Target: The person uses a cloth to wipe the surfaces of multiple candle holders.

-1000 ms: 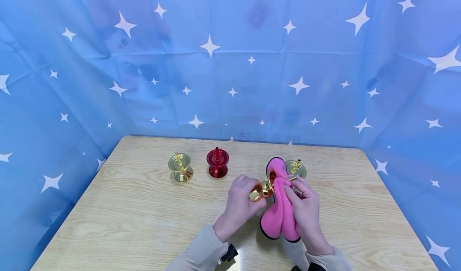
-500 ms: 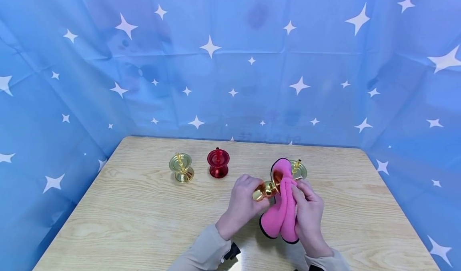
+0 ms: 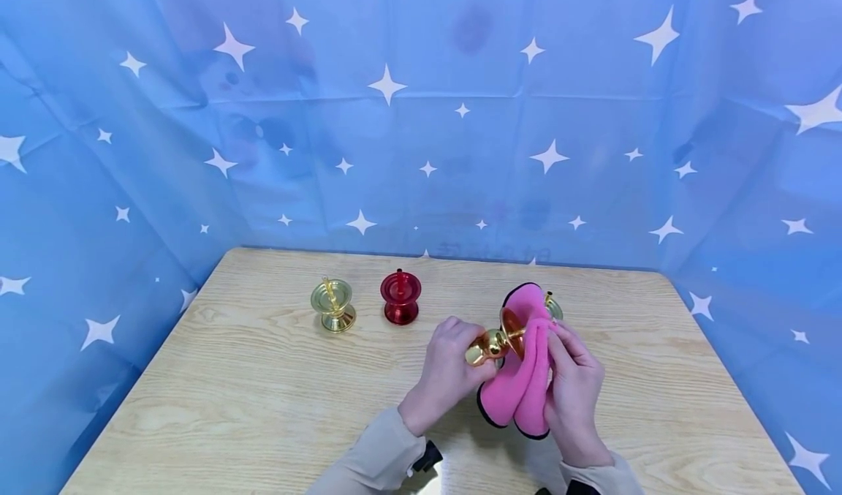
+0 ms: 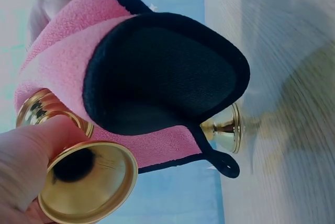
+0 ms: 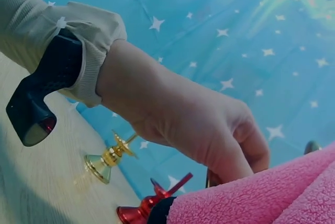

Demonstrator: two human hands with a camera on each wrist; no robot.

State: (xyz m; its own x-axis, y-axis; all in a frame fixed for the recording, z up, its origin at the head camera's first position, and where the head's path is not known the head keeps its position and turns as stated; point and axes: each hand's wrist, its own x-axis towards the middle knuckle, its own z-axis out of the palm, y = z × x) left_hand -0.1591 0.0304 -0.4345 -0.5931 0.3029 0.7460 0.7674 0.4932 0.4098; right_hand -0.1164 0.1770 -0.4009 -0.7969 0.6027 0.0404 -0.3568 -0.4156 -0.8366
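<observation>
My left hand grips a gold candle holder by its foot and stem, tipped on its side with the dish toward the right. The left wrist view shows the hollow underside of its foot. My right hand pinches a folded pink cloth with black edging. The cloth lies against the inside of the dish, around its thin centre rod. In the left wrist view the black backing of the cloth faces the camera. Right fingertips are partly hidden behind the cloth.
On the wooden table, a gold candle holder and a red candle holder stand upright at the back left. Another gold holder stands behind the cloth, mostly covered. A blue star-patterned curtain surrounds the table.
Both hands have shifted slightly right with the candle holder and cloth. The right hand has drawn the cloth outward, so more of the dish and rod shows. The standing holders stay put.
</observation>
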